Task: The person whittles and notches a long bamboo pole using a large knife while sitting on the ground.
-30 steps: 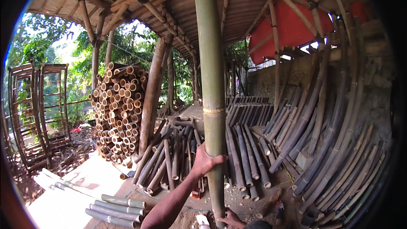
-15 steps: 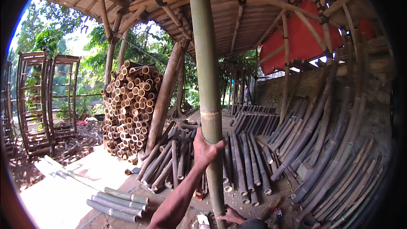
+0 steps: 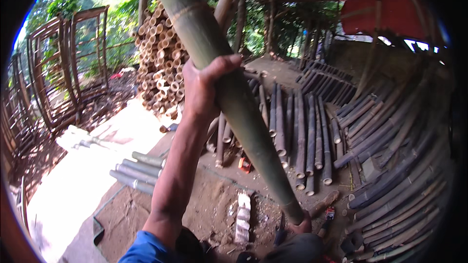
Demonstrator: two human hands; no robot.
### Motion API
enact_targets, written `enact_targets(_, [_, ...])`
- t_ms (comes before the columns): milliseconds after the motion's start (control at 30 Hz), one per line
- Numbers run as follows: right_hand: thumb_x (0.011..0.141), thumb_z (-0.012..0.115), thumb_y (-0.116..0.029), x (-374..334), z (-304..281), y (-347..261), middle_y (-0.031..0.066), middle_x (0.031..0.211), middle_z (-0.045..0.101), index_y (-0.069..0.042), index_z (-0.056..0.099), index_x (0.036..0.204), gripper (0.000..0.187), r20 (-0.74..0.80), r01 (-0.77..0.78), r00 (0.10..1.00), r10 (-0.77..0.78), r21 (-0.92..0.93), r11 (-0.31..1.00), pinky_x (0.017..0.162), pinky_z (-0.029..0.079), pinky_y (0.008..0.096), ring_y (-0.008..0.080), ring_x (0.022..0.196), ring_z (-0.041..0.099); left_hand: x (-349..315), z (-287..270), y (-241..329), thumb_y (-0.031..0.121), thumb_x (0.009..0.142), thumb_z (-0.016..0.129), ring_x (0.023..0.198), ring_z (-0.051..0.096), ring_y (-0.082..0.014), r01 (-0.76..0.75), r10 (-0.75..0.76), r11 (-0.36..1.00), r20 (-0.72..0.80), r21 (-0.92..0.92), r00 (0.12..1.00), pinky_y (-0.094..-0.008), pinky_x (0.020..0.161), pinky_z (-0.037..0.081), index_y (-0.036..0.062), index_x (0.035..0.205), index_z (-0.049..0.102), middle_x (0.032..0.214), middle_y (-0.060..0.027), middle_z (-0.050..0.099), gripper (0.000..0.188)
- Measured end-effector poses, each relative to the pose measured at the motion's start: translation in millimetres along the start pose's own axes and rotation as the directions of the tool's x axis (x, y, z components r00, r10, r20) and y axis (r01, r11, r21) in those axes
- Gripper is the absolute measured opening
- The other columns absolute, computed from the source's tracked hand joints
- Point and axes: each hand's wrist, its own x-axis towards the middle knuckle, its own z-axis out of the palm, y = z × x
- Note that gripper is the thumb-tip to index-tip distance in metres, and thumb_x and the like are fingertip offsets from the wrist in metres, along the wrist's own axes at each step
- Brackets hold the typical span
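Note:
A thick green bamboo pole [image 3: 251,126] slants across the view, from the top left down to the lower right. My left hand [image 3: 201,86] is wrapped around its upper part, just below a pale node ring, with the arm reaching up. At the pole's lower end, close to my knee, my right hand [image 3: 301,225] grips it, its fingers partly hidden. On the ground left of that end lies a notched pale block [image 3: 243,219]. A dark tool, its kind unclear, stands close beside my right hand, and a red and black object [image 3: 329,213] is just right of it.
Dark bamboo lengths [image 3: 302,131] lie in rows ahead, with long curved poles [image 3: 404,209] to the right. A tall stack of cut bamboo [image 3: 161,63] stands behind, left. Several green pieces [image 3: 136,173] and a small orange object [image 3: 244,164] lie on the ground. Bamboo frames [image 3: 66,68] stand far left.
The pole has gone from nearly upright to a slant, its top leaning left and its lower end shifting right. Both hands remain on it. The view has tipped downward, showing more ground.

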Motion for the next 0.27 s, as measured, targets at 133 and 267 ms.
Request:
enact_targets(133, [0.063, 0.091, -0.012, 4, -34, 30, 0.0239, 0.130, 0.064, -0.001, 0.049, 0.144, 0.092, -0.224, -0.081, 0.974, 0.026, -0.240, 0.967, 0.108, 0.048, 0.0479, 0.0404, 0.124, 0.063, 3, -43, 8, 0.023, 0.083, 0.081, 0.073, 0.068, -0.0216, 0.086, -0.094, 0.988, -0.055, -0.131, 0.994, -0.0364, 0.068, 0.059, -0.0031, 0.105, 0.068, 0.088, -0.0115, 0.068, 0.036])
enact_targets(267, [0.067, 0.088, -0.009, 4, -43, 80, 0.0260, 0.136, 0.060, -0.001, 0.047, 0.148, 0.091, -0.191, -0.002, 0.979, -0.066, -0.334, 0.943, 0.112, 0.046, 0.0481, 0.0411, 0.128, 0.061, -53, -137, -38, 0.032, 0.088, 0.078, 0.085, 0.070, -0.0239, 0.111, -0.142, 0.981, -0.197, -0.161, 0.970, -0.0415, 0.083, 0.060, -0.0003, 0.108, 0.071, 0.093, -0.0116, 0.072, 0.039])
